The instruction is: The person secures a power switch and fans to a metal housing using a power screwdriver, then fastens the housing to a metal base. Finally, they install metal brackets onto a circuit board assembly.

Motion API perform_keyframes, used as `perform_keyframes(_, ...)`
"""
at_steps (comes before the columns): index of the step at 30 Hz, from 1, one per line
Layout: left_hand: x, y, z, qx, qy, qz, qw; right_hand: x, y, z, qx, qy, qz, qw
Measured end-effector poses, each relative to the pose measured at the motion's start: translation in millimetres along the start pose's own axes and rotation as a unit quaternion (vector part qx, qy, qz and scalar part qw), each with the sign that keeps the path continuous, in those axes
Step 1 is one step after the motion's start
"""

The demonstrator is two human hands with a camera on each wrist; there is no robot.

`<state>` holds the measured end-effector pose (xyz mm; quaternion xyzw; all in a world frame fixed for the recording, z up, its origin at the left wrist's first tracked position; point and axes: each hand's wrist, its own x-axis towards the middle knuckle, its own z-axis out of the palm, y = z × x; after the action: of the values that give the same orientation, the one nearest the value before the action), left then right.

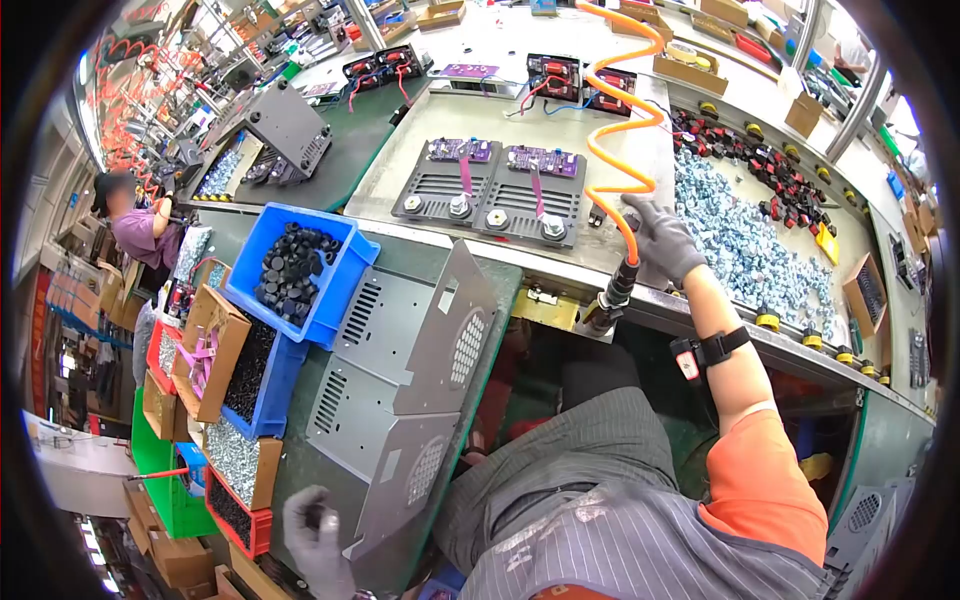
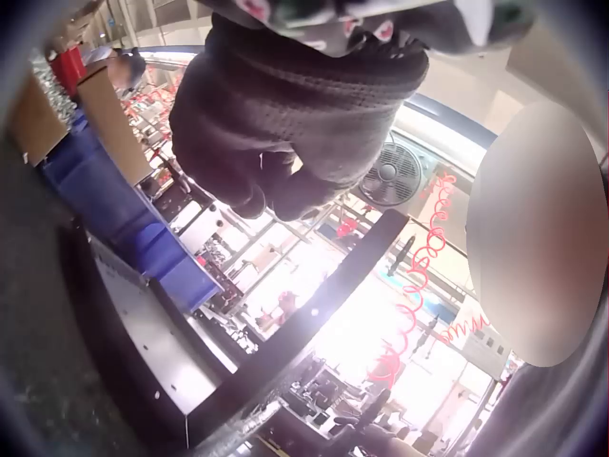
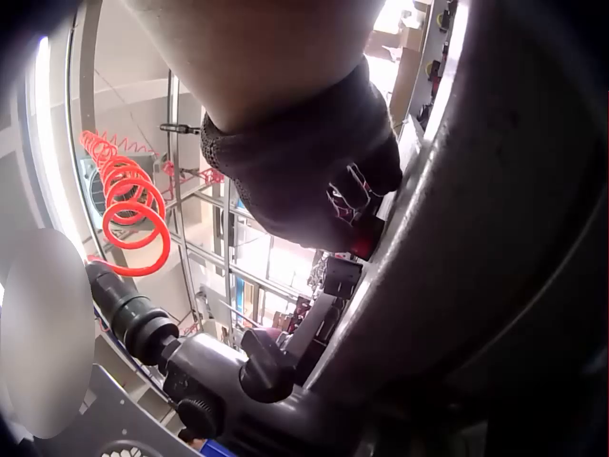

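Observation:
In the head view my gloved right hand [image 1: 665, 240] is at the metal worktop's front edge, beside the orange coiled hose. The right wrist view shows its bent fingers [image 3: 357, 195] round a small red-and-black part [image 3: 366, 236]. My left hand [image 1: 318, 545] hangs loosely curled beside the lower grey metal panel [image 1: 400, 475]; nothing held is discernible in the left wrist view, where thumb and fingers [image 2: 271, 195] bend close together. Two dark slotted plates [image 1: 480, 205] lie on the worktop, each with a purple circuit board [image 1: 543, 161] at its back edge.
An electric screwdriver [image 1: 618, 290] hangs upright from the orange coiled hose [image 1: 625, 110]. Left of the panels stand a blue bin [image 1: 340, 300] of black caps and boxes of small parts. Silver parts [image 1: 745, 240] are heaped at right. Another person [image 1: 145, 225] is at far left.

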<state>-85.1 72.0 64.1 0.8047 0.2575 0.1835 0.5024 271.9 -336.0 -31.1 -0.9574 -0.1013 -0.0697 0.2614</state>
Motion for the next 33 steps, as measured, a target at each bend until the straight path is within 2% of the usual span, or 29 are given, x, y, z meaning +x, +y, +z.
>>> perform_keyframes(1,6,15,-2,0.041,-0.01,0.002,0.999,0,5,2,0.005,-0.001,0.0,1.0)
perform_keyframes(3,15,35,-6,0.076,-0.008,0.06,0.995,2,19,8,0.056,-0.046,-0.055,0.996)
perform_keyframes(5,24,61,-15,0.122,-0.022,0.037,0.992,-2,19,6,0.111,-0.017,0.036,0.993)
perform_keyframes(6,28,68,-15,0.092,0.0,0.023,0.996,-9,18,1,0.222,0.024,0.05,0.974)
perform_keyframes(7,33,77,-15,0.1,0.007,0.026,0.995,-17,13,-6,0.33,0.064,0.064,0.94)
perform_keyframes(8,37,87,-15,0.117,-0.009,0.025,0.993,-24,4,-13,0.449,0.089,0.007,0.889)
perform_keyframes(9,40,97,-14,0.135,-0.026,0.022,0.99,-34,-6,-24,0.56,0.114,-0.047,0.819)
perform_keyframes(11,48,113,-8,0.144,-0.034,0.015,0.989,-62,-56,-55,0.689,0.121,-0.058,0.712)
perform_keyframes(12,54,116,-5,0.145,-0.068,0.033,0.987,-71,-66,-58,0.737,0.076,-0.098,0.665)
perform_keyframes(13,59,121,0,0.143,-0.101,0.052,0.983,-79,-78,-63,0.772,0.023,-0.099,0.628)
perform_keyframes(15,69,136,17,0.154,-0.116,0.057,0.979,-87,-103,-69,0.785,-0.102,-0.037,0.61)
perform_keyframes(17,81,143,34,0.172,-0.172,0.078,0.967,-82,-121,-62,0.752,-0.219,-0.013,0.621)
perform_keyframes(19,91,154,52,0.187,-0.195,0.088,0.959,-73,-136,-40,0.723,-0.268,-0.022,0.636)
perform_keyframes(20,95,158,60,0.198,-0.221,0.095,0.95,-69,-144,-34,0.692,-0.264,-0.067,0.669)
perform_keyframes(21,100,158,66,0.202,-0.218,0.097,0.95,-57,-149,-26,0.537,-0.138,-0.27,0.788)
perform_keyframes(22,106,157,72,0.207,-0.247,0.141,0.936,-54,-155,-22,0.507,-0.116,-0.302,0.799)
perform_keyframes(23,112,157,79,0.212,-0.276,0.186,0.919,-51,-160,-21,0.475,-0.092,-0.333,0.809)
perform_keyframes(25,119,164,93,0.285,-0.311,0.22,0.88,-45,-168,-20,0.453,-0.096,-0.351,0.814)
perform_keyframes(27,123,165,105,0.32,-0.321,0.275,0.848,-39,-172,-15,0.379,-0.078,-0.4,0.831)
perform_keyframes(28,123,169,111,0.334,-0.33,0.258,0.845,-41,-179,-15,0.383,-0.068,-0.361,0.847)
perform_keyframes(29,121,172,117,0.347,-0.34,0.239,0.841,-38,-179,-11,0.385,-0.064,-0.361,0.847)
perform_keyframes(30,120,173,121,0.349,-0.341,0.241,0.839,-35,-179,-3,0.427,-0.071,-0.347,0.832)
perform_keyframes(31,118,174,125,0.393,-0.334,0.262,0.816,-33,-179,1,0.469,-0.078,-0.332,0.815)
perform_keyframes(32,117,174,128,0.436,-0.327,0.281,0.79,-32,-179,1,0.479,-0.112,-0.302,0.817)
perform_keyframes(33,118,172,130,0.438,-0.328,0.283,0.787,-31,-178,-1,0.481,-0.108,-0.3,0.817)
